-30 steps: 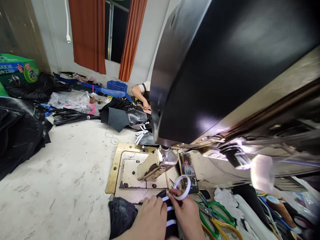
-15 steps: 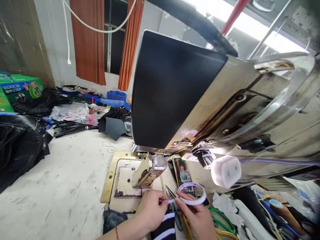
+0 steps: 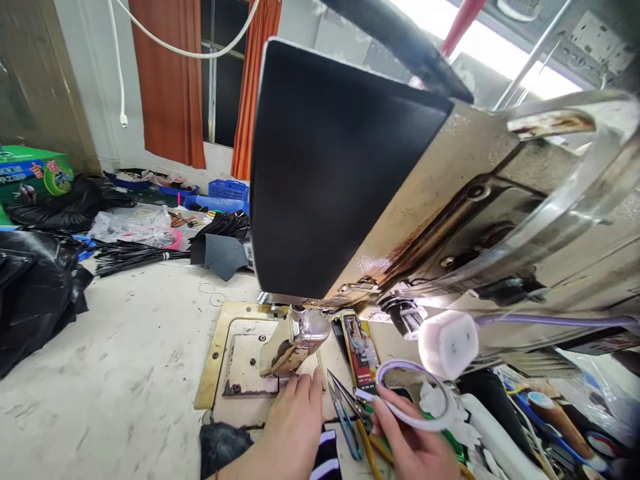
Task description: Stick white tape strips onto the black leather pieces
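White tape on a ring-shaped roll point(image 3: 440, 421) is held by the right hand point(image 3: 417, 437), the thumb and fingers closed on the roll's near left side; a short loose end point(image 3: 364, 395) sticks out to the left, past the fingertips. The left hand point(image 3: 297, 413) lies palm down, its fingers straight and close together, pointing to the far side, just near the metal post point(image 3: 295, 350) of a sewing machine. Whether it pinches anything underneath, I cannot tell. By its near right edge shows a black strip point(image 3: 327, 455) with white bands across it, partly covered by the hand and cut off at the near edge of the view. A dark, creased piece of cloth point(image 3: 224, 445) is on the left of that hand.

Between the two hands lie small snips point(image 3: 347, 430) and a pair of scissors with yellow handles point(image 3: 369, 450), their blades pointing to the far left. Beyond them a phone point(image 3: 361, 350) with a lit screen rests to the right of the post. The machine's big black cover point(image 3: 345, 180) looms over the middle, with a lit lamp point(image 3: 449, 345) on the right. On the far left of the pale table point(image 3: 125, 360) are a bundle of black strips point(image 3: 140, 258) and a clear plastic bag point(image 3: 133, 227).
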The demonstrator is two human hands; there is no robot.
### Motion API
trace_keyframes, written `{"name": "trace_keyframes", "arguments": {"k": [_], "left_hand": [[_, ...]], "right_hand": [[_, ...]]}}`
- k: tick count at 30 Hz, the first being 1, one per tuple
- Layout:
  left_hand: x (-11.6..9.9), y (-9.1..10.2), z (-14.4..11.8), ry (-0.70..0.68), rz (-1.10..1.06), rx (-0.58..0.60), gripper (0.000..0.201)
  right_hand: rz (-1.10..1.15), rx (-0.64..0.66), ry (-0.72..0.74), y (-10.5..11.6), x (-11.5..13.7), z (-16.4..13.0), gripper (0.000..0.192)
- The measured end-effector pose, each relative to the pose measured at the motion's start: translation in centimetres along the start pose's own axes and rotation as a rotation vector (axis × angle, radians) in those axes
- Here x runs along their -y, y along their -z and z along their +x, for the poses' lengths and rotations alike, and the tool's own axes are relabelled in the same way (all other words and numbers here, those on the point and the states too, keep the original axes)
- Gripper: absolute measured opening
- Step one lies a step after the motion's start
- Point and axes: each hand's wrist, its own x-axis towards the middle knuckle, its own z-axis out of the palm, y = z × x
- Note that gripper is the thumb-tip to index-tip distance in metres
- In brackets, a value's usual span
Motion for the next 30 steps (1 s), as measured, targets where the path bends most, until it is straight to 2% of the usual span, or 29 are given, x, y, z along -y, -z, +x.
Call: {"name": "trace_keyframes", "arguments": {"k": [2, 3, 4, 5, 6, 8, 11, 14, 18, 24, 30], "left_hand": [[1.6, -1.4, -1.7, -0.183, 0.237, -0.039, 0.042], [2.7, -2.5, -2.6, -0.348, 0.393, -0.076, 0.035], [4.0, -3.7, -3.4, -0.482, 0.521, -0.174, 0.026], [5.2, -5.0, -4.2, -0.586, 0.615, -0.262, 0.026], [6.3, -6.1, -4.9, -0.618, 0.672, -0.354, 0.025], [7.8, -7.8, -5.8, -0.637, 0.708, -0.447, 0.027], [8.2, -8.7, -6.1, -0.591, 0.695, -0.414, 0.027], [7.7, -8.5, -6.0, -0.561, 0.691, -0.335, 0.026], [7.1, -8.1, -5.9, -0.558, 0.684, -0.292, 0.027], [6.7, -7.5, -6.1, -0.554, 0.691, -0.339, 0.031], [6.7, -6.5, -5.7, -0.579, 0.695, -0.283, 0.033]], "right_hand": [[0.149, 0.145, -0.235, -1.5, -0.7, 0.6, 0.048], [0.204, 0.225, -0.304, -2.3, -1.0, 0.6, 0.052], [0.239, 0.290, -0.346, -3.3, -1.2, 0.5, 0.053], [0.255, 0.346, -0.371, -4.2, -1.4, 0.3, 0.053], [0.259, 0.383, -0.383, -5.1, -1.4, -0.1, 0.054], [0.254, 0.422, -0.391, -6.6, -1.1, -0.8, 0.056], [0.237, 0.458, -0.385, -8.0, -0.4, -1.7, 0.059], [0.201, 0.487, -0.353, -8.4, -0.2, -2.1, 0.060], [0.142, 0.491, -0.276, -8.4, -0.5, -2.2, 0.057], [0.076, 0.471, -0.160, -8.3, -0.9, -2.2, 0.047], [-0.032, 0.493, -0.096, -8.4, -1.2, -2.5, 0.035]]}}
